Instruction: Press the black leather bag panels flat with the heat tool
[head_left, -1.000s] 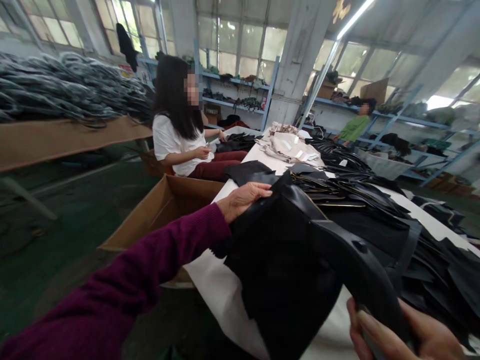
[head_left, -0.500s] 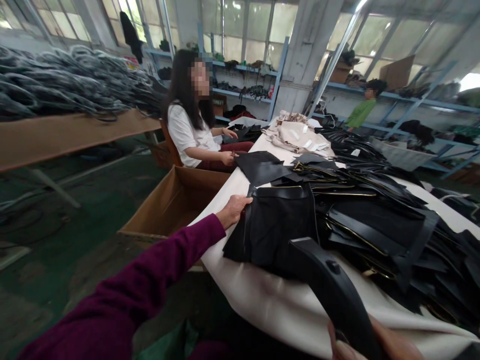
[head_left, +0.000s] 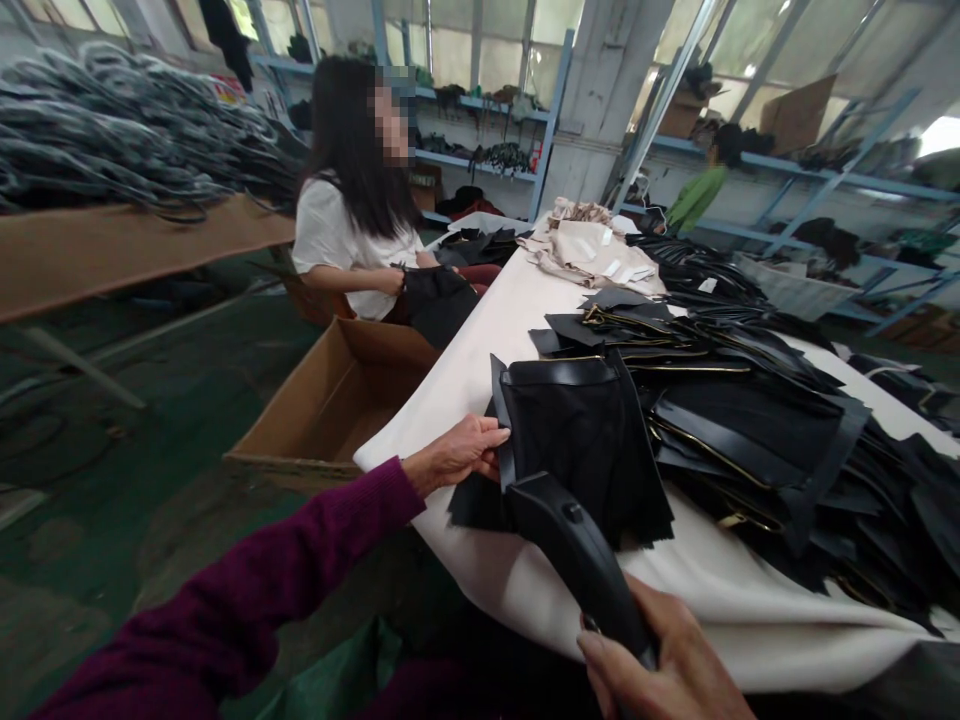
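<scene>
My left hand (head_left: 465, 450) pinches the left edge of a black fabric bag panel (head_left: 574, 425), which has a smooth leather-like strip and a gold zipper along its top. The panel lies at the near end of a white-covered table, over other black cloth. My right hand (head_left: 660, 650) is wrapped around a black curved handheld tool (head_left: 574, 545) with a wide, blunt head and a small button on top. The tool's head is over the panel's lower left side, close to my left fingers; whether it touches cannot be made out.
A heap of black zippered panels (head_left: 750, 440) covers the table's right side, with beige pieces (head_left: 592, 262) farther back. An open cardboard box (head_left: 322, 400) stands on the floor at left. A seated co-worker (head_left: 356, 220) holds black cloth (head_left: 442, 305) beside the table.
My right hand has brought the tool up and left, toward the panel's left edge. My left hand has slid lower along that edge. The co-worker has drawn a black piece off the table.
</scene>
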